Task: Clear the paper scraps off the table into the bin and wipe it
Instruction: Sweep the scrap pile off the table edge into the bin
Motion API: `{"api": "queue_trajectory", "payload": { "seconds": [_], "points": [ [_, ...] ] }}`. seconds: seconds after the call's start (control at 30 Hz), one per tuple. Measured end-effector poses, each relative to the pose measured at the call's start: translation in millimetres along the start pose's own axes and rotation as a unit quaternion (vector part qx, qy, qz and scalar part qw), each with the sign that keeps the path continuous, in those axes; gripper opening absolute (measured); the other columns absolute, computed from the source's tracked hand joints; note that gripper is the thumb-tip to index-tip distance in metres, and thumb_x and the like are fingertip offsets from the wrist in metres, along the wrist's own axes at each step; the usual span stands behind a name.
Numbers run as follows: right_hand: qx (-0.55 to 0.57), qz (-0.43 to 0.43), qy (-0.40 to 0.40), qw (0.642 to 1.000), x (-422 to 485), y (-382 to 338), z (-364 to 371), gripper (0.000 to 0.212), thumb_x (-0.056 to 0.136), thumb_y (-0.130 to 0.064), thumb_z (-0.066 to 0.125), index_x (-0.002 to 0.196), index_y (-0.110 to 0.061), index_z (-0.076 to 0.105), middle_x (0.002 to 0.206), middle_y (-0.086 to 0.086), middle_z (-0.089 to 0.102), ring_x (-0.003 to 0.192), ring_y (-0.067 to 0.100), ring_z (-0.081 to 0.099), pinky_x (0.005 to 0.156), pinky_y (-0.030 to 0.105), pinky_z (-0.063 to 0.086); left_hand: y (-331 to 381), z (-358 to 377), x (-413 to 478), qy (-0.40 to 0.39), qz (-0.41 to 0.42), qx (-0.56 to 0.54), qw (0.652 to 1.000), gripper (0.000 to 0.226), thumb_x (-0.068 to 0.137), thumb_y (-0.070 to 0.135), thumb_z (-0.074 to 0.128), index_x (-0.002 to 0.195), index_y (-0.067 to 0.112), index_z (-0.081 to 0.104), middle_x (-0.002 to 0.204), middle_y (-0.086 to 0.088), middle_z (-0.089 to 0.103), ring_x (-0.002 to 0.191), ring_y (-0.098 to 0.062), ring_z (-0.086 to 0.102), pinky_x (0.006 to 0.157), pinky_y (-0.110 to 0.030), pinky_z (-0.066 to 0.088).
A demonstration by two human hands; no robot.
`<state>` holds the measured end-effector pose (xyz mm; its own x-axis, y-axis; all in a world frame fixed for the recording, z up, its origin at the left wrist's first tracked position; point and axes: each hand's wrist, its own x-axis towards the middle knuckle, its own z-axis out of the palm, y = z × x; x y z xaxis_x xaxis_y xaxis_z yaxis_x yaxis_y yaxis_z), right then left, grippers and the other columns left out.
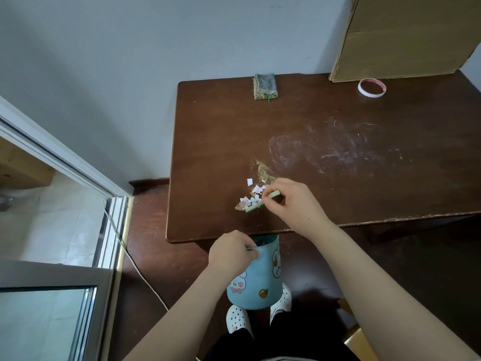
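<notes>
Grip of right hand (291, 201) clamped on green block (253, 207) beside paper scraps (251, 198), left hand (231, 252) clamped on bin (256, 287) rim.

Was just a room at home: scuffed wooden table (213, 142) against a plain wall (130, 61), sliding door (65, 162) left of the table, my slippers (237, 319) below it.

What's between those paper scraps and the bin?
Nothing visible: only bare table separates the paper scraps from the near edge, where the left hand holds the bin just below. The right hand grips a green tool beside them.
</notes>
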<state>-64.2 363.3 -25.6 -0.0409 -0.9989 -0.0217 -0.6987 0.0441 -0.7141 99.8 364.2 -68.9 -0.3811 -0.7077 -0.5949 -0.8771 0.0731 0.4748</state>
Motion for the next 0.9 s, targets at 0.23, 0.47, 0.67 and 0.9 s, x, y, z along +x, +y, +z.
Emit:
{"api": "queue_trajectory", "payload": {
  "seconds": [0.23,0.47,0.67,0.9],
  "points": [
    [-0.072,-0.031,-0.053,0.996,8,-3,9,0.009,0.089,-0.017,0.059,0.093,-0.015,0.067,0.09,-0.007,0.055,0.064,0.012,0.048,0.064,0.026,0.042,1,-1,0,0.002,0.003,0.007,1.0,0.019,0.089,0.035,0.061,0.095,0.022,0.073,0.071,0.005,0.064,0.079,-0.017,0.068,0.069,-0.028,0.053],
    [-0.019,-0.023,-0.024,0.999,1,2,1,0.009,0.086,-0.018,0.059,0.081,-0.018,0.065,0.081,-0.005,0.058,0.064,0.015,0.054,0.062,0.035,0.048,1,0,2,0.003,0.002,0.01,1.0,0.02,0.089,0.035,0.061,0.096,0.021,0.073,0.074,0.004,0.065,0.081,-0.016,0.067,0.072,-0.029,0.053],
    [-0.068,-0.063,-0.04,0.995,12,0,11,0.006,0.089,-0.016,0.059,0.091,-0.014,0.065,0.097,-0.004,0.061,0.06,0.008,0.047,0.065,0.029,0.046,2,-1,3,-0.005,-0.005,0.009,1.0,0.02,0.089,0.034,0.061,0.099,0.022,0.073,0.074,0.004,0.065,0.082,-0.015,0.068,0.074,-0.03,0.054],
    [-0.066,-0.047,-0.064,0.995,-2,0,-2,0.01,0.089,-0.02,0.058,0.082,-0.016,0.065,0.081,-0.009,0.057,0.055,0.007,0.045,0.057,0.023,0.035,1,-1,3,-0.003,-0.007,0.0,1.0,0.02,0.088,0.037,0.062,0.097,0.023,0.073,0.072,0.004,0.065,0.08,-0.016,0.068,0.071,-0.029,0.053]
  ]
}}
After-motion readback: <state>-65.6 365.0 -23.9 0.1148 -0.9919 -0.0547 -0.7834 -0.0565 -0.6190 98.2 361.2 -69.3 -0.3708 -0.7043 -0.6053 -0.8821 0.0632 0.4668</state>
